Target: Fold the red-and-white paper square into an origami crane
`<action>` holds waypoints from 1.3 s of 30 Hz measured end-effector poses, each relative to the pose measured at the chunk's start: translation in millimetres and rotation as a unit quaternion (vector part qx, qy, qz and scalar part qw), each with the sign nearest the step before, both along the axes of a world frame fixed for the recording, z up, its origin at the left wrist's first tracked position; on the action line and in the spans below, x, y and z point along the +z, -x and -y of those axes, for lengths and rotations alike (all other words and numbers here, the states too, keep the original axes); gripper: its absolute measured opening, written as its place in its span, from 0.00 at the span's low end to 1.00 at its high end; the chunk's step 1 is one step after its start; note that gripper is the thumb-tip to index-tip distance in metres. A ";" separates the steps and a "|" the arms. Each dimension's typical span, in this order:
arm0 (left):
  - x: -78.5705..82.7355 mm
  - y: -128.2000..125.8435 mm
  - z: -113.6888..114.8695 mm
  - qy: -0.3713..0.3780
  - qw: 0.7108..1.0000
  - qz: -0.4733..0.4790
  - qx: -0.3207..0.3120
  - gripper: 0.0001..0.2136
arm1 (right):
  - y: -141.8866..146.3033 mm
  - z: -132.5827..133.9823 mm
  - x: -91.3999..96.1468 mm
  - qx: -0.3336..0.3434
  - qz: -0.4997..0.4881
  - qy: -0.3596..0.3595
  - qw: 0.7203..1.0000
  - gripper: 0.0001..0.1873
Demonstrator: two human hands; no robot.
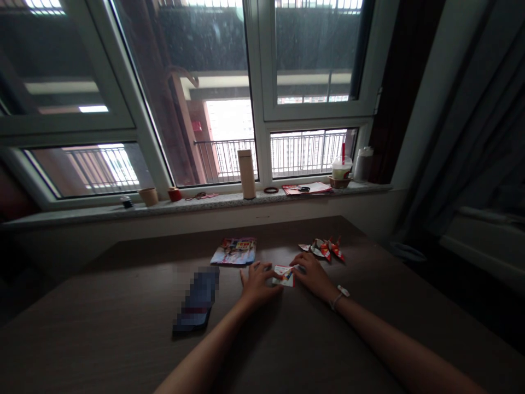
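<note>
A small folded piece of colourful paper (pixel 285 275) lies on the dark wooden table (pixel 123 323) between my two hands. My left hand (pixel 257 284) rests flat with fingers spread, its thumb touching the paper's left edge. My right hand (pixel 312 275) presses the paper's right side, fingers curled down on it; a bracelet sits on that wrist. Just beyond my right hand lie folded red-and-white paper figures (pixel 326 249).
A stack of colourful paper sheets (pixel 234 251) lies ahead left, a blurred dark flat object (pixel 197 299) to the left. The window sill holds a tall beige flask (pixel 246 174), small cups (pixel 148 196), a drink cup with straw (pixel 342 169) and red papers (pixel 307 189).
</note>
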State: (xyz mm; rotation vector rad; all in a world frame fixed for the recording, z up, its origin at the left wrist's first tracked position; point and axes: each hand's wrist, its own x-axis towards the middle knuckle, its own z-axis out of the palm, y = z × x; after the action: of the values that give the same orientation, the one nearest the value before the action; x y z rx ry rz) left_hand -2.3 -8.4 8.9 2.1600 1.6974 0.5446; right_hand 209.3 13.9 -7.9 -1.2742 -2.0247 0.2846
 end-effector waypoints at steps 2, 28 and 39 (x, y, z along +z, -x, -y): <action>-1.1 0.8 -0.4 -0.006 1.000 0.001 -0.001 0.11 | 0.1 4.6 0.8 0.035 0.012 -0.001 0.999 0.08; -3.4 0.3 -2.8 -0.054 0.998 0.033 0.006 0.09 | -0.4 15.1 6.0 0.077 0.063 -0.037 0.994 0.14; -2.9 -0.4 -2.8 -0.076 0.995 0.035 0.046 0.16 | -3.1 7.5 3.6 0.064 0.008 -0.062 0.996 0.12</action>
State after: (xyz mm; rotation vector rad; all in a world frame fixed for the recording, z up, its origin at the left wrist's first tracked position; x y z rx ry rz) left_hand -1.9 -5.6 6.0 2.1451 1.7762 0.7902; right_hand 212.4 6.5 -4.3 -1.0763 -2.1066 0.2043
